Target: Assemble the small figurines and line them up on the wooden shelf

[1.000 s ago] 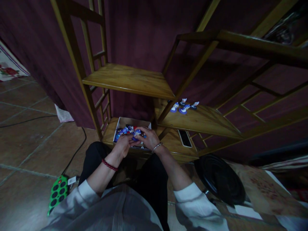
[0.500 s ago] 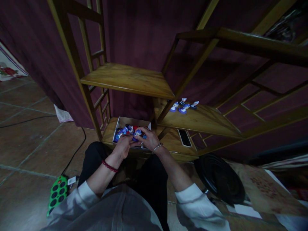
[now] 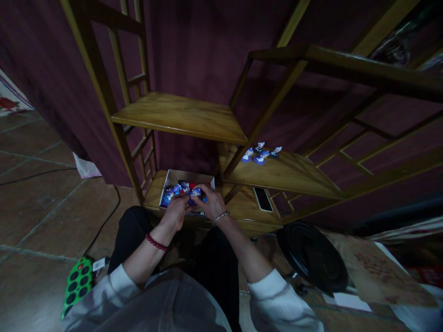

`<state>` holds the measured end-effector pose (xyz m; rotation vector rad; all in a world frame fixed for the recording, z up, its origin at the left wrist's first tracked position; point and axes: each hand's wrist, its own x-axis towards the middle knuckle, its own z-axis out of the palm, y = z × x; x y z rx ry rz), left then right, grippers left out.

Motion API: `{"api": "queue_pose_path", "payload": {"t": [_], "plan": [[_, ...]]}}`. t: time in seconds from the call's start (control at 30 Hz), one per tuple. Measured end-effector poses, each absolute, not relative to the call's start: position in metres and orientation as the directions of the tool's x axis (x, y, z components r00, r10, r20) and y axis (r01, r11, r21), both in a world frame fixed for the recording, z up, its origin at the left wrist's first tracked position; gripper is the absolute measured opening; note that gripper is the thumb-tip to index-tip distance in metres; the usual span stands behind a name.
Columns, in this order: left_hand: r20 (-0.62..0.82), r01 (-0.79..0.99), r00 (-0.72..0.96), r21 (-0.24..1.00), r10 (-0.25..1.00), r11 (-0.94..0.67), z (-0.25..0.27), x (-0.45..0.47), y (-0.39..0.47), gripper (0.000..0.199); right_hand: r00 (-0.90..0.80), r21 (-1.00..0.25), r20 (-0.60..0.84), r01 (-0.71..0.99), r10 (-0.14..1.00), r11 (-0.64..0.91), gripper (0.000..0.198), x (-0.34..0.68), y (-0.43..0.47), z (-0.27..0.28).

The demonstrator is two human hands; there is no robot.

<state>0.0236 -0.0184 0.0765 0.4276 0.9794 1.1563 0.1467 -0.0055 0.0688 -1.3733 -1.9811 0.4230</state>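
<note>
Over the front of an open white box (image 3: 191, 175), my left hand (image 3: 176, 211) and my right hand (image 3: 212, 204) meet around a small purple-and-white figurine (image 3: 196, 192). The right thumb and fingers close on its upper part from the right. My left fingers curl at its lower left side, partly hidden behind the back of the hand. Several more small blue, purple and red figurines (image 3: 172, 191) lie jumbled in the box, left of and behind the held one.
The box stands on the lowest board of a wooden shelf unit (image 3: 180, 117). Several figurines (image 3: 261, 157) stand on the middle right shelf. Below them lies a phone (image 3: 263, 199). A black round stool (image 3: 313, 256) is at right, a green power strip (image 3: 79, 283) on the floor at left.
The whole view has shifted slightly. Both hands stay together at the box with the figurine between them, its position nearly the same.
</note>
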Motion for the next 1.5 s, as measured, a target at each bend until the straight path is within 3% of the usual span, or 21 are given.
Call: {"api": "queue_pose_path", "payload": {"t": [0.23, 0.6, 0.97, 1.3, 1.5], "plan": [[-0.411, -0.598, 0.08, 0.709, 0.908, 0.374, 0.072, 0.021, -0.017, 0.012, -0.205, -0.639, 0.344, 0.665, 0.916, 0.388, 0.022, 0.146, -0.007, 0.073], [-0.379, -0.648, 0.163, 0.655, 0.911, 0.388, 0.073, 0.02, -0.015, 0.015, -0.263, -0.791, 0.217, 0.516, 0.94, 0.327, 0.034, 0.159, -0.003, 0.072], [-0.388, -0.618, 0.163, 0.677, 0.907, 0.401, 0.076, 0.019, -0.017, 0.016, -0.23, -0.722, 0.293, 0.584, 0.928, 0.372, 0.024, 0.156, -0.003, 0.069], [-0.435, -0.586, 0.181, 0.672, 0.882, 0.452, 0.082, 0.021, -0.021, 0.016, -0.437, -0.594, 0.32, 0.599, 0.841, 0.537, 0.018, 0.167, -0.004, 0.09], [-0.431, -0.592, 0.183, 0.669, 0.884, 0.449, 0.081, 0.023, -0.022, 0.018, -0.415, -0.59, 0.294, 0.63, 0.861, 0.505, 0.019, 0.165, -0.003, 0.087]]}}
